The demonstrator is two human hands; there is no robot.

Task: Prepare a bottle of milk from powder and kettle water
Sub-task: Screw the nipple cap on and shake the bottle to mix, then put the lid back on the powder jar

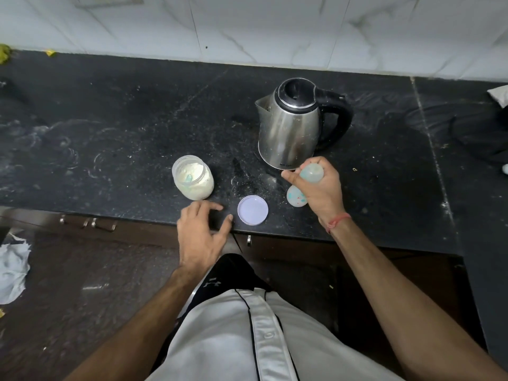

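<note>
— What's on the counter (110, 111)?

— A dark stone worktop, dusted with pale specks and ring marks. A steel kettle (291, 125) stands toward the back, right of centre, lid shut, spout to the left and black handle to the right. Left of it, nearer the edge, is an open jar (193, 177) of pale milk powder with a small bluish scoop (189, 177) lying in it. The jar's round lid (253, 210) lies flat by the front edge, between the two hands.

— And the bottle?

— The right hand (319, 188) is wrapped around the baby bottle (296, 199), just in front of the kettle's base. The bottle's clear body with coloured marks shows below the fist; its pale rounded cap (311, 173) pokes out above. The fingers are closed firmly around the middle, thumb pointing left. I can't tell whether the bottle's base touches the counter.

— The other hand?

— The left hand (200, 235) holds nothing. It is spread loosely, fingers curved, hovering at the counter's front edge, just below the jar and left of the lid. The fingertips sit near the edge; contact is unclear.

— Anything else?

— A red thread (338, 221) circles the right wrist. A crumpled white cloth (13, 273) lies on the floor at far left.
</note>
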